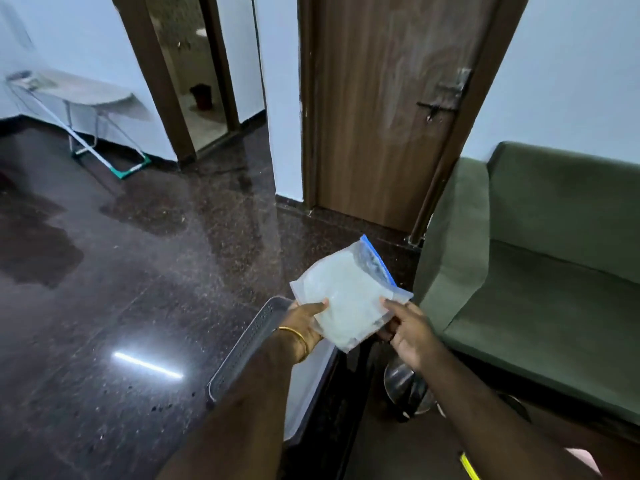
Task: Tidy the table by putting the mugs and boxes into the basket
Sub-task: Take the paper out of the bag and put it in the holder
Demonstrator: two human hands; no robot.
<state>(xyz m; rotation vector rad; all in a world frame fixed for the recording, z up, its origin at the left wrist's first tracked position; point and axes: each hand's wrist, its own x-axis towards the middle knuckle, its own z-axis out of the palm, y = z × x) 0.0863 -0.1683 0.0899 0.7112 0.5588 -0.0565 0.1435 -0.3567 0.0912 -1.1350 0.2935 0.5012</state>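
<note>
Both forearms reach up from the bottom edge. Left hand (pixel 304 323) pinches the zip bag's (pixel 349 299) lower-left edge, thumb on top; right hand (pixel 410 332) pinches its lower-right corner. Bag's held tilted at lower centre, above the grey basket (pixel 249 344). Further back: green sofa (pixel 540 271) right, wooden door (pixel 381 109) top centre.

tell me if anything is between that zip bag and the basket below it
Nothing visible. The zip bag is held in the air by the left hand and right hand, just above the grey basket. Only the left forearm crosses the basket's opening, hiding most of its inside.
</note>
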